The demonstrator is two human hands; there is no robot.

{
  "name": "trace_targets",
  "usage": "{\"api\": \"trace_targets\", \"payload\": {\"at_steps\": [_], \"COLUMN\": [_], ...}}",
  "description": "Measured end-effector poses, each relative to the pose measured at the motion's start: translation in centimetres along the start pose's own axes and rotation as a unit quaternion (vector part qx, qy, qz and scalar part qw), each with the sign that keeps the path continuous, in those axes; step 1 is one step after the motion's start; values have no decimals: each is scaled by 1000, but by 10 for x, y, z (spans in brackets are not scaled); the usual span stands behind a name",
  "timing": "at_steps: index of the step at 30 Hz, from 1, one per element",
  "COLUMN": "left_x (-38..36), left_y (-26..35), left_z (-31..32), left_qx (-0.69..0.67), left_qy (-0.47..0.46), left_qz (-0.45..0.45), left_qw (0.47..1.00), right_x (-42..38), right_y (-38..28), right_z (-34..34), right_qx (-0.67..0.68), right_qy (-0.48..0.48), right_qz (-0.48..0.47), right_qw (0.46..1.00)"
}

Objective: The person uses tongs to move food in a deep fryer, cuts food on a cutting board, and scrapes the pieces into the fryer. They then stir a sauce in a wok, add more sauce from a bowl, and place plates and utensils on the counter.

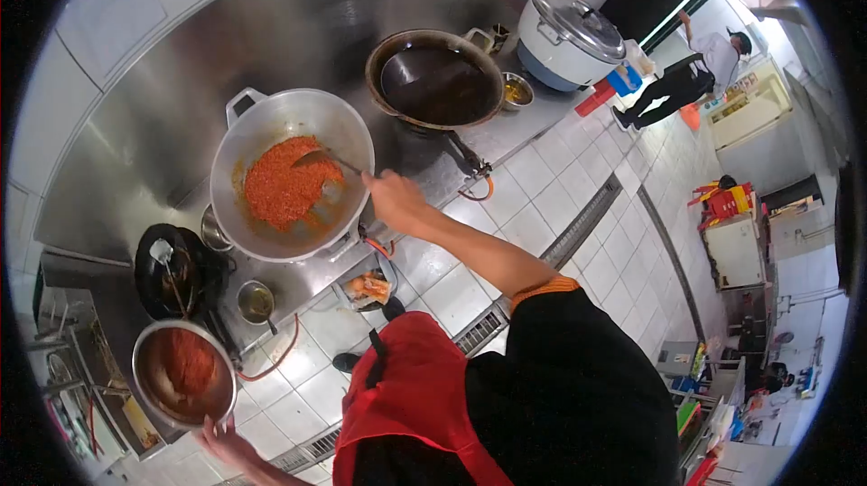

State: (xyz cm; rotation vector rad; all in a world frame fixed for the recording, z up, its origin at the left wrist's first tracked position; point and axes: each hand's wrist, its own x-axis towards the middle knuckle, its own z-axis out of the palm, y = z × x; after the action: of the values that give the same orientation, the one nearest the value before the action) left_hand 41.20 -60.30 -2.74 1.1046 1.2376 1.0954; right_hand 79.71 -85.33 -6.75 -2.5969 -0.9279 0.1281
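My left hand (223, 443) grips the rim of a metal bowl (155, 397) at the lower left. Red paste (191, 364) coats the inside of this bowl. My right hand (396, 200) is closed around the handle of a spatula (316, 158) at the edge of a large grey metal pan (343, 125). The spatula's blade rests in an orange-red, grainy mixture (287, 190) spread over the middle of the pan.
A pan of dark liquid (433, 79) and a lidded cooker (571, 39) stand farther along the counter. Near the bowl are a black wok (163, 278) and a small metal cup (256, 301). Another person (695, 79) stands upper right; a drain channel (587, 219) crosses the tiled floor.
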Motion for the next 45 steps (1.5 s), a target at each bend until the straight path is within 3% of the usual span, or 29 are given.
{"api": "trace_targets", "payload": {"at_steps": [2, 4, 7, 8, 9, 10, 11, 12, 14, 16, 19, 20, 24, 27, 31, 34, 37, 39, 41, 45], "left_x": [14, 32, 24, 34, 36, 33, 19, 39, 29, 18, 13, 21, 50, 64, 70, 91, 90, 88, 97, 78], "left_y": [-5, -20, -10, -19, -22, -25, -12, -33, -44, -40, -27, -32, -27, -30, -17, -11, -8, -9, -12, 7], "left_z": [27, 62, 137, 154, 177, 196, 220, 231, 255, 275, 279, 280, 271, 273, 283, 282, 283, 294, 298, 302], "left_qx": [42, -26, -40, -91, -93, -102, -81, -53, -76, -59, -101, -72, -57, -15, -45, -27, -6, -14, -6, 32], "left_qy": [-81, -130, -216, -291, -271, -312, -286, -343, -336, -320, -343, -324, -320, -342, -394, -410, -422, -426, -442, -392], "left_qz": [-11, -24, -47, -70, -99, -68, -88, -65, -33, -35, -45, -5, -6, 100, 40, 21, 35, 32, 45, 92], "left_qw": [996, 991, 974, 950, 953, 942, 951, 936, 938, 945, 933, 943, 946, 934, 917, 911, 906, 904, 896, 915], "right_x": [-4, -8, -37, -44, -49, -50, -50, -47, -31, -18, -11, -13, -23, -16, 0, 1, -2, 5, 0, -4], "right_y": [10, 25, -18, -27, -37, -44, -53, -62, -76, -76, -66, -64, -43, -40, -43, -25, -27, -40, -35, -26], "right_z": [-8, -7, -71, -80, -83, -83, -82, -80, -59, -35, 1, 7, -21, -34, -13, -20, -30, -20, -18, -28], "right_qx": [42, 59, 174, 198, 231, 228, 206, 204, 184, 41, 16, 28, -54, -17, 45, 66, 34, 16, -24, -72], "right_qy": [22, 132, 162, 185, 204, 199, 186, 178, 179, 149, 133, 128, 46, 106, 168, 141, 102, 177, 161, 155], "right_qz": [14, -39, -11, -25, -46, -56, -56, -55, -99, -84, -111, -130, -186, -209, -194, -261, -233, -213, -219, -236], "right_qw": [999, 989, 971, 962, 950, 952, 959, 961, 962, 984, 985, 983, 980, 972, 966, 953, 967, 961, 962, 956]}}
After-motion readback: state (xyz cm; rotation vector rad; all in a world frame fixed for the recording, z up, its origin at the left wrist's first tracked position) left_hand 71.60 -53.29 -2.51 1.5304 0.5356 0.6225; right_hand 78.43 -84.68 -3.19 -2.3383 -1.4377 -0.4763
